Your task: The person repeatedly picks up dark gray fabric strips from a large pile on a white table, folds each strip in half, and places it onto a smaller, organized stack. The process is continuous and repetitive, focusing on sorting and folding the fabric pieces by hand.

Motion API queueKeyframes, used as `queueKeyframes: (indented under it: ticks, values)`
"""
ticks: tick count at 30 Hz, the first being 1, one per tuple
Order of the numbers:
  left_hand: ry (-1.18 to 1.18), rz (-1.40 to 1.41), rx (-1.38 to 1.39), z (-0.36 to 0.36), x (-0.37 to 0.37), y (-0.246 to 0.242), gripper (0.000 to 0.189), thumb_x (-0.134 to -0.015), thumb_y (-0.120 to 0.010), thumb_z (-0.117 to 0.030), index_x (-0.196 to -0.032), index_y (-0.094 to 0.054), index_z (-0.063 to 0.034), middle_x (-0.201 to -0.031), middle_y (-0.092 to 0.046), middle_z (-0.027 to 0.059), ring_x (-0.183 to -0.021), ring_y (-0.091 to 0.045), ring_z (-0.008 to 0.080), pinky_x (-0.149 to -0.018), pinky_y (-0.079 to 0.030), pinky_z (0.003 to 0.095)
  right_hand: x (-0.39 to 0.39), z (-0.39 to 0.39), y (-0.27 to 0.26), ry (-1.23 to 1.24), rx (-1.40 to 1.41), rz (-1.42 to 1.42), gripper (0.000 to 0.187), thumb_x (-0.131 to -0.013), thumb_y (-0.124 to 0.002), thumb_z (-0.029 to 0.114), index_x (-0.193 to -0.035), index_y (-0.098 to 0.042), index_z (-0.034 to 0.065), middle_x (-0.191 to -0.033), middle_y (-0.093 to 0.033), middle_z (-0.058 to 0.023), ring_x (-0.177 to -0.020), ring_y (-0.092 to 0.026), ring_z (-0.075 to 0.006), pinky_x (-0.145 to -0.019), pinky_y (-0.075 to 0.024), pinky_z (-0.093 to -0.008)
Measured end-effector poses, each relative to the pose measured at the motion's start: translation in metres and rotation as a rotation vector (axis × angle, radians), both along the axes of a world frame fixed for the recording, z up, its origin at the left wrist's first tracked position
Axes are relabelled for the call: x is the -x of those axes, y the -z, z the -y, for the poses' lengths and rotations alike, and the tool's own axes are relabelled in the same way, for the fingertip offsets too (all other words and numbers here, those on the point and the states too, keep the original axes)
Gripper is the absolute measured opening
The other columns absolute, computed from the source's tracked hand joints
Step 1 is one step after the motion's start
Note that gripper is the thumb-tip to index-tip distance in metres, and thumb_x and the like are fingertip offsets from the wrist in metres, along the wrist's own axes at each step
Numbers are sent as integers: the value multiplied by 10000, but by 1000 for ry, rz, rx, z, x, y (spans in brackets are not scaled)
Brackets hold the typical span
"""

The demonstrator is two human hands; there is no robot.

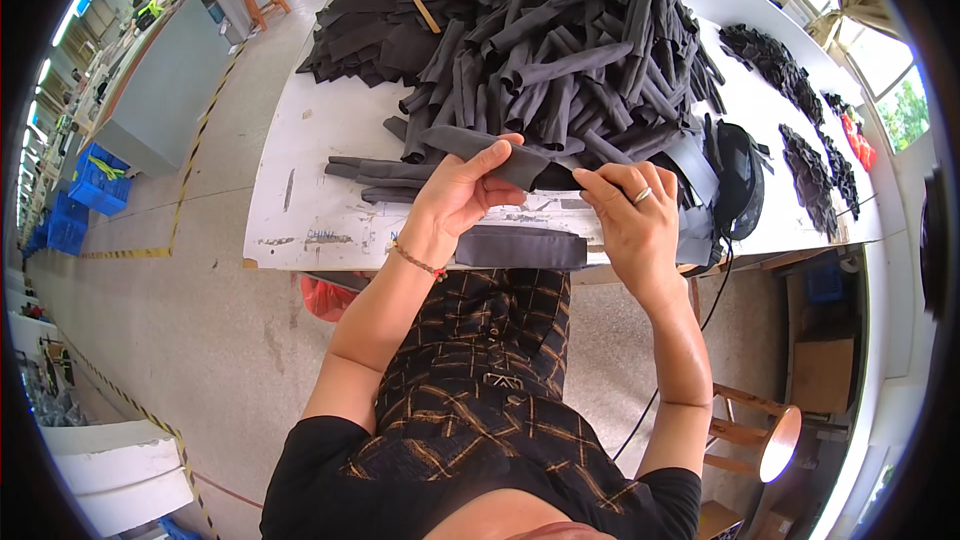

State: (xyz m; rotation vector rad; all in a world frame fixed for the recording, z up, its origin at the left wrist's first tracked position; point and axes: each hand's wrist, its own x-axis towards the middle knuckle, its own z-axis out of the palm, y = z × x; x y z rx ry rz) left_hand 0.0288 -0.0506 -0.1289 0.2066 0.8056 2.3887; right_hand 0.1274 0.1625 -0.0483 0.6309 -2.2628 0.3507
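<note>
Between both hands, above the front of the white table [289,232], is a dark grey fabric tube [480,150]. My left hand [469,184] pinches it with the thumb on top and the fingers beneath. At the tube's right end, my right hand [634,210] grips a black part of the cloth; a ring is on one finger. Below the hands, a flat folded dark grey fabric strip [521,247] lies along the table's front edge. Several similar tubes [382,171] lie side by side left of my left hand. Behind rises a large heap of dark fabric tubes [555,52].
A stack of flat dark fabric pieces [375,30] bears a wooden stick [418,2] at the back left. On the right sit a black mesh-like item [739,180] with a cord and smaller dark fabric piles [806,180]. A wooden stool [776,442] stands lower right.
</note>
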Motion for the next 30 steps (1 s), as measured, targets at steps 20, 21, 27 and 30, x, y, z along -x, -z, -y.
queueKeyframes:
  ticks: [20,21,27,30]
  values:
    - [-316,-265,-164,-34,-32,0,232,-1016,-553,-228,-1119,-601,-26,-946,-713,143,-1145,-629,274,-1024,-467,419,-2,46,68,-26,186,210,451,-748,-736,13,-1147,-526,32,-1085,-557,-157,-942,-550,-359,-822,-445,-466]
    - [-293,-221,-176,-42,-39,2,223,-1018,-550,-227,-1100,-610,-29,-949,-713,144,-1143,-630,274,-1030,-462,419,0,46,66,-74,189,208,439,-745,-735,9,-1130,-524,31,-1075,-554,-161,-940,-548,-364,-823,-448,-470]
    - [-304,-146,-165,-34,-39,8,231,-1019,-545,-258,-1108,-600,-53,-1041,-715,138,-1232,-575,302,-1050,-442,454,-2,50,58,-77,165,258,390,-734,-745,-9,-1059,-534,33,-1019,-535,-173,-952,-567,-373,-798,-487,-467]
    - [-309,-71,-237,-41,-43,5,250,-1006,-571,-273,-1116,-607,-51,-1045,-719,133,-1222,-583,296,-1063,-429,444,4,47,61,-121,140,244,351,-746,-734,-15,-1038,-545,30,-1032,-545,-171,-912,-589,-365,-771,-510,-451]
